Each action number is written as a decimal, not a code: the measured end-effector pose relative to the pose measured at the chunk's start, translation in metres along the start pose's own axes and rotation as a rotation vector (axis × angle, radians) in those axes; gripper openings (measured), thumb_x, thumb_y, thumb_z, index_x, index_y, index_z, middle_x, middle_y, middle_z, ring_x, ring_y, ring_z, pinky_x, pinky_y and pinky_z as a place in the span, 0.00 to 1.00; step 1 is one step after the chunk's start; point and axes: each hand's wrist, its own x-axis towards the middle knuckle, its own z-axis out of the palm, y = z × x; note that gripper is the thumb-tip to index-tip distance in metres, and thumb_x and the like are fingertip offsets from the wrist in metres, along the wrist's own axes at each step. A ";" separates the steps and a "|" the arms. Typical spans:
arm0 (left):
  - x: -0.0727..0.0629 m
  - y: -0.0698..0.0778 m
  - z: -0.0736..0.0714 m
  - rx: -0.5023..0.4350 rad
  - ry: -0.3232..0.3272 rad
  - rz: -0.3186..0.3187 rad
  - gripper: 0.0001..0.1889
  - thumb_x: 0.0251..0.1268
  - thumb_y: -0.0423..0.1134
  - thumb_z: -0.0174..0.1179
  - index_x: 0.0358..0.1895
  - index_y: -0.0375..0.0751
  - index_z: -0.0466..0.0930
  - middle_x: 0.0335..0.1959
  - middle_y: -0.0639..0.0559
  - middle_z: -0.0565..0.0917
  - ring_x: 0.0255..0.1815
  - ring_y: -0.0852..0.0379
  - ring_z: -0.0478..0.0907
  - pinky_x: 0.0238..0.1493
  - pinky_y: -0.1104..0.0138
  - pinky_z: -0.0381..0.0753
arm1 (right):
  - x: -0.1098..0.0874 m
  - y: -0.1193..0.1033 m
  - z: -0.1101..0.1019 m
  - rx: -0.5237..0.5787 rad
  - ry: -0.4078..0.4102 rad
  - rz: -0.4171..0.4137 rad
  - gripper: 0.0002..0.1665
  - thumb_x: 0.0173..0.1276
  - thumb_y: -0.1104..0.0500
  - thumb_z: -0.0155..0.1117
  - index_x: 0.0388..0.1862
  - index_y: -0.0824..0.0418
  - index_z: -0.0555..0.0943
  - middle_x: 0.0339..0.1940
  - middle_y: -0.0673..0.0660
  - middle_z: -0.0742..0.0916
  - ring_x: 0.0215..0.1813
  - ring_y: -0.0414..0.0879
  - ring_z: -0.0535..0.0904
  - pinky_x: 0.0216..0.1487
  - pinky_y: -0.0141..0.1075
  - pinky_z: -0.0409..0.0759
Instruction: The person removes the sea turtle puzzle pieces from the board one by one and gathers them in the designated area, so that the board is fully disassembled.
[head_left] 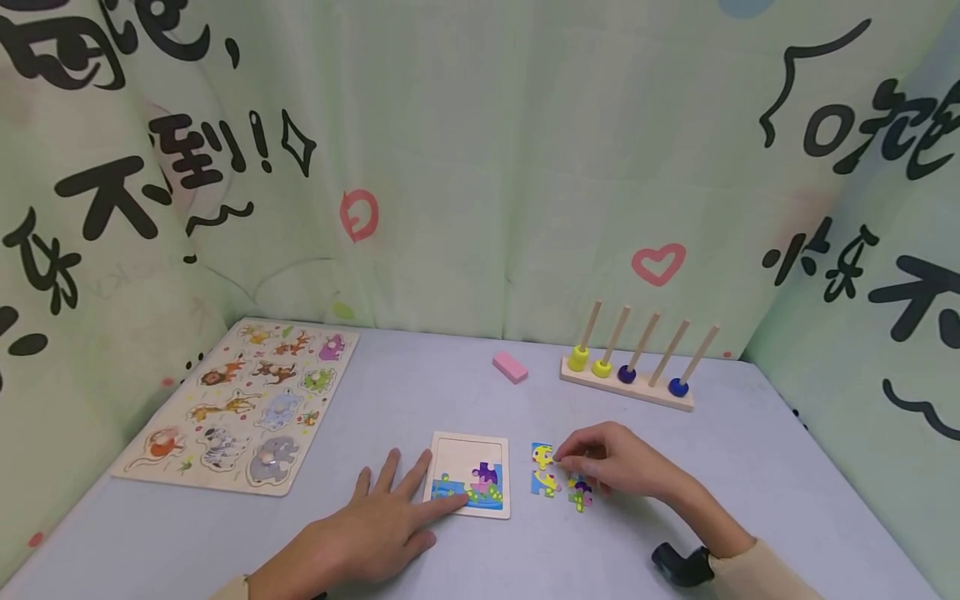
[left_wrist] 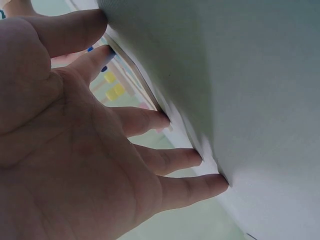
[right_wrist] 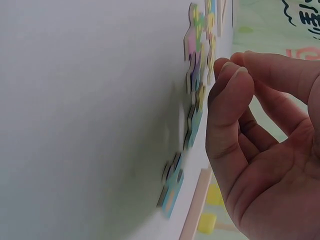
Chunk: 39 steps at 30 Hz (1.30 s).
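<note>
A small wooden jigsaw tray (head_left: pixel 457 457) lies at the middle of the table, its lower part filled with blue, purple and green pieces. My left hand (head_left: pixel 375 525) is spread palm down, the index finger across the tray's lower edge and filled part, the middle fingertip at its left rim. In the left wrist view, the fingertips rest on the table and tray side. My right hand (head_left: pixel 611 458) hovers over loose puzzle pieces (head_left: pixel 545 483) right of the tray. Its thumb and index tips meet, with nothing visible between them; in the right wrist view the pieces (right_wrist: pixel 172 185) lie apart below.
A large animal puzzle board (head_left: pixel 258 400) lies at the left. At the back stand a pink block (head_left: pixel 510 367) and a peg stand (head_left: pixel 630 387) with yellow and dark blue beads. A black curved object (head_left: pixel 681 567) is beside the right wrist. Printed curtains surround the table.
</note>
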 end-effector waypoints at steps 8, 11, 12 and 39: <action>0.000 0.000 0.001 0.004 -0.003 -0.007 0.28 0.79 0.51 0.59 0.76 0.83 0.68 0.89 0.39 0.51 0.87 0.21 0.44 0.75 0.21 0.50 | 0.018 -0.015 0.014 0.024 -0.038 -0.041 0.10 0.76 0.58 0.69 0.50 0.59 0.90 0.36 0.54 0.88 0.27 0.40 0.77 0.26 0.31 0.79; 0.000 -0.001 0.000 0.008 -0.007 -0.009 0.28 0.79 0.51 0.59 0.76 0.83 0.67 0.89 0.39 0.51 0.86 0.21 0.44 0.75 0.21 0.51 | 0.027 -0.022 0.020 0.003 -0.045 -0.057 0.09 0.76 0.57 0.69 0.49 0.58 0.90 0.37 0.52 0.89 0.27 0.40 0.77 0.28 0.30 0.78; 0.000 -0.001 0.000 0.010 -0.008 -0.009 0.28 0.79 0.51 0.59 0.76 0.84 0.67 0.89 0.39 0.51 0.86 0.21 0.44 0.75 0.21 0.51 | 0.030 -0.025 0.022 -0.008 -0.045 -0.066 0.09 0.76 0.57 0.69 0.49 0.57 0.91 0.37 0.52 0.89 0.27 0.40 0.77 0.29 0.30 0.78; 0.002 0.000 -0.002 0.016 -0.029 -0.017 0.28 0.80 0.53 0.59 0.76 0.85 0.66 0.89 0.40 0.51 0.87 0.21 0.44 0.75 0.21 0.51 | 0.060 -0.051 0.045 -0.089 -0.083 -0.115 0.09 0.78 0.55 0.67 0.44 0.54 0.93 0.42 0.48 0.92 0.41 0.42 0.78 0.41 0.30 0.77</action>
